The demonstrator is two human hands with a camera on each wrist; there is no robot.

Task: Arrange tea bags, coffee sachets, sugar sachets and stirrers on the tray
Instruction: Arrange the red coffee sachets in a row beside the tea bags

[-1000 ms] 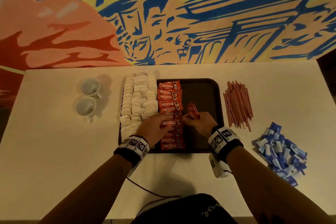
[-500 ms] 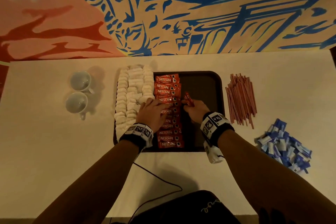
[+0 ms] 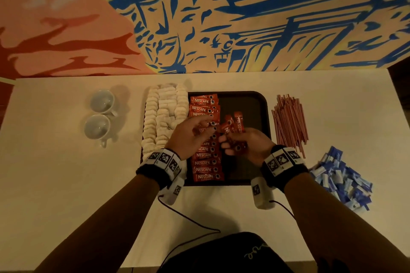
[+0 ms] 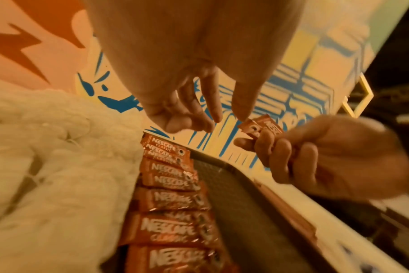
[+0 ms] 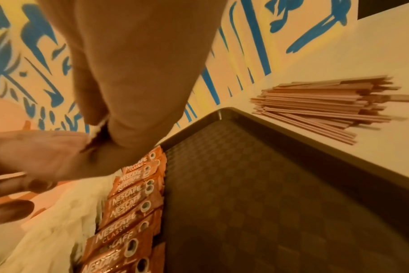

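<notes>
The right hand (image 3: 248,144) curls its fingers round a small bunch of coffee sachets (image 3: 233,127), held above the dark tray (image 3: 255,99). The left hand (image 3: 190,137) hovers just beside it with fingers loosely spread, holding nothing, over the row of coffee sachets (image 3: 205,162) on the tray. Tea bags (image 3: 159,115) lie left of the left hand; stirrers (image 3: 289,122) and sugar sachets (image 3: 341,177) lie on the table (image 3: 55,173) right of the right hand.

red coffee sachets (image 3: 205,155) lined on the tray read "nescafe classic"; those gripped in the right hand (image 3: 250,146) show "nescafe" only.
</notes>
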